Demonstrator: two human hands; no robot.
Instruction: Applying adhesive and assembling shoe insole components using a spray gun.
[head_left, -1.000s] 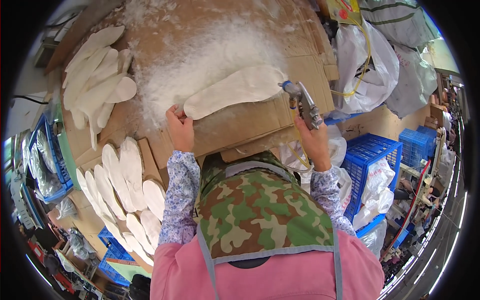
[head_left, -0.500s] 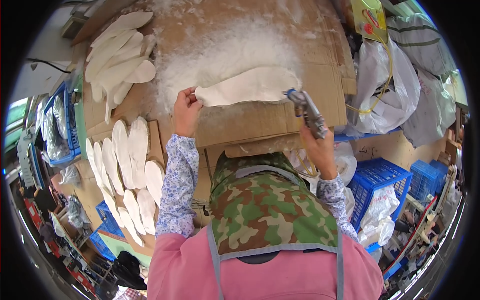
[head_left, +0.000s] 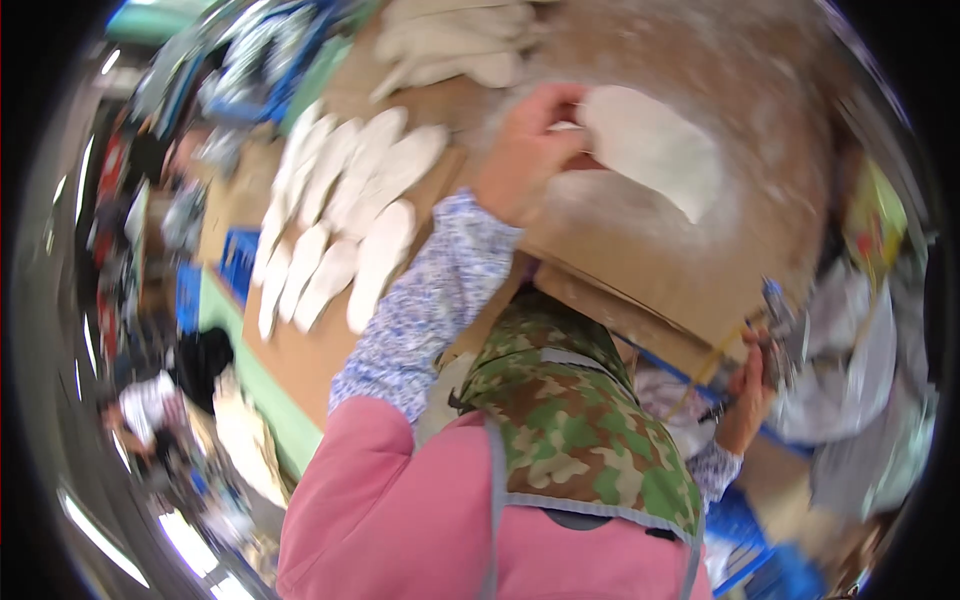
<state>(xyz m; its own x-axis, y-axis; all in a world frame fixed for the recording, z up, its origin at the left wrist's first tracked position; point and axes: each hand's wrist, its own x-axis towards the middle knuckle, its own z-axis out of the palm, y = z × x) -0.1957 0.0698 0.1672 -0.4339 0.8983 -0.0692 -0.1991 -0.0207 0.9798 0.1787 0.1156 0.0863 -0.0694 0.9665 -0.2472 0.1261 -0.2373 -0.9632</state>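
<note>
My left hand (head_left: 530,150) pinches one end of a white insole (head_left: 655,145), lifted over the cardboard-covered worktop (head_left: 640,250). The insole is blurred, its far end sloping down to the right. Off the worktop's right edge, my right hand (head_left: 752,390) is wrapped round a metal spray gun (head_left: 782,330) with a blue nozzle. The gun's nozzle points up, apart from the insole. To the left of my left arm, several white insoles (head_left: 375,170) lie side by side on a brown board (head_left: 425,190). A stack of more insoles (head_left: 455,40) sits farther back.
White residue coats the middle of the worktop. A yellow hose (head_left: 705,365) hangs near the gun. Plastic bags (head_left: 840,350) crowd the right side, beneath a yellow container (head_left: 875,215). Blue crates (head_left: 240,262) stand at the left, and a person (head_left: 150,410) is farther off.
My view has swung left. The insole has been raised off the worktop in my left hand. My right hand has drawn the spray gun away from it, to the right.
</note>
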